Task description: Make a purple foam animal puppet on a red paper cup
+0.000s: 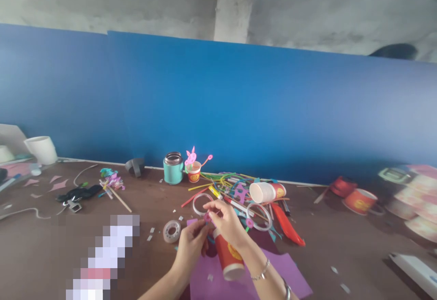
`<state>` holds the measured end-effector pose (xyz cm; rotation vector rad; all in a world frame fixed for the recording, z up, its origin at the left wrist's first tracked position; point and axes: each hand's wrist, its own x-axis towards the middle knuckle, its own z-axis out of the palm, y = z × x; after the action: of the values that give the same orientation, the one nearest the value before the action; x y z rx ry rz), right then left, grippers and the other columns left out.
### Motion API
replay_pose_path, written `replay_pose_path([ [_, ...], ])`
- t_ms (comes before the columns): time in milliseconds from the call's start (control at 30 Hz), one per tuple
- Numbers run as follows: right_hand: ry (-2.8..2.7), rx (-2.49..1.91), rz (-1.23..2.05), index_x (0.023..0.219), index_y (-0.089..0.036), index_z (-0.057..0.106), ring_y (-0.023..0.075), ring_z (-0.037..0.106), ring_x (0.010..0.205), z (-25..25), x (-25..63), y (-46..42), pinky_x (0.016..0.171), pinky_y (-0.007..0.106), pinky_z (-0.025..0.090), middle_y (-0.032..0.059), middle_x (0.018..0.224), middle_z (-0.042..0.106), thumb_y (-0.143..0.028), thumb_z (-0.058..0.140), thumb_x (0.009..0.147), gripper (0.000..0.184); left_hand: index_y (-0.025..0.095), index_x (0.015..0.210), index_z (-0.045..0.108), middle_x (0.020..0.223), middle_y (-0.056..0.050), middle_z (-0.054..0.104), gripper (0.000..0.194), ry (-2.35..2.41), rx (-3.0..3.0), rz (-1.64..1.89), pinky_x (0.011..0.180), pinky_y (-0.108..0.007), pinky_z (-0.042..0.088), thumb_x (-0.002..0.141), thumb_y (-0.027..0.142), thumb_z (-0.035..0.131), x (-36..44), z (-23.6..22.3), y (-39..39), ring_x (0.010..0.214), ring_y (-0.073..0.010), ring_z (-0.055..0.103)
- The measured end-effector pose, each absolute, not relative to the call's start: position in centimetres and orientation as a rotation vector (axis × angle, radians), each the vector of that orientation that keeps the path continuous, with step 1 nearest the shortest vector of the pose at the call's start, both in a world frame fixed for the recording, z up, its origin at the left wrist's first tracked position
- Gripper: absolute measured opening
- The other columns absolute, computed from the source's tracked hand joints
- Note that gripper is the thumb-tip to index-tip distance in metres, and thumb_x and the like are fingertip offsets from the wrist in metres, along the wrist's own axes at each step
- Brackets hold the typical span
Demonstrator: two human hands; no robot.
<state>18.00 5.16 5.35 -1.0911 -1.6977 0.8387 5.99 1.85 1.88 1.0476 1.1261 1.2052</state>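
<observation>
My right hand (225,223) is closed in a pinch on a small pink piece (206,217), which looks like a round cutout. Just below it, my left hand (191,244) has its fingertips pressed together; what they hold is hidden. A blue strip (211,240) shows beside the left fingers. Under my right forearm lies a red paper cup (225,251) with a yellow print, tipped on its side, its white base toward me. It rests on purple sheets (283,275). A pink disc with a green stem (250,223) pokes out past my right wrist.
A tape roll (171,231) lies left of my hands. Behind are a teal jar (173,169), a red cup with pink cutouts (194,171), a heap of coloured pipe cleaners (221,181) and stacked paper cups (262,192). A blue partition (211,109) closes the back.
</observation>
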Motion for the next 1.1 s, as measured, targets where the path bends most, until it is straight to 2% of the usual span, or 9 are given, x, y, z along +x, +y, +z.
replay_pose_path([
  [200, -1.723, -1.094, 0.837, 0.088, -0.019, 0.068, 0.0156, 0.061, 0.074, 5.3, 18.1, 5.2, 0.070, 0.027, 0.048, 0.0030, 0.083, 0.068, -0.011, 0.049, 0.074, 0.025, 0.007, 0.097, 0.064, 0.039, 0.005, 0.049, 0.054, 1.099, 1.018, 1.217, 0.034, -0.019, 0.030, 0.065, 0.051, 0.065, 5.9, 1.0, 2.2, 0.032, -0.0085, 0.039],
  [400, -1.645, -1.095, 0.967, 0.089, -0.018, 0.068, 0.0167, 0.063, 0.071, 5.3, 18.3, 5.4, 0.066, 0.028, 0.049, 0.0031, 0.077, 0.068, -0.015, 0.050, 0.076, 0.022, 0.008, 0.091, 0.065, 0.044, 0.002, 0.055, 0.051, 1.101, 0.967, 1.208, 0.033, -0.020, 0.029, 0.062, 0.051, 0.067, 5.9, 0.9, 2.3, 0.031, -0.0075, 0.040],
  [833, -1.719, -1.114, 0.828, 0.087, -0.018, 0.068, 0.0146, 0.060, 0.070, 4.7, 18.2, 5.6, 0.066, 0.025, 0.047, 0.0020, 0.079, 0.067, -0.008, 0.049, 0.071, 0.027, 0.011, 0.080, 0.064, 0.055, 0.000, 0.060, 0.034, 1.076, 0.986, 1.203, 0.032, -0.019, 0.031, 0.066, 0.042, 0.064, 5.7, 2.0, 1.9, 0.033, -0.0062, 0.042],
  [1100, -1.674, -1.106, 0.882, 0.087, -0.017, 0.068, 0.0139, 0.060, 0.068, 5.2, 18.0, 5.3, 0.065, 0.024, 0.047, 0.0016, 0.075, 0.067, -0.009, 0.049, 0.072, 0.026, 0.009, 0.081, 0.063, 0.056, 0.000, 0.059, 0.037, 1.067, 0.997, 1.208, 0.032, -0.018, 0.032, 0.067, 0.043, 0.063, 5.7, 2.3, 1.9, 0.034, -0.0063, 0.042],
])
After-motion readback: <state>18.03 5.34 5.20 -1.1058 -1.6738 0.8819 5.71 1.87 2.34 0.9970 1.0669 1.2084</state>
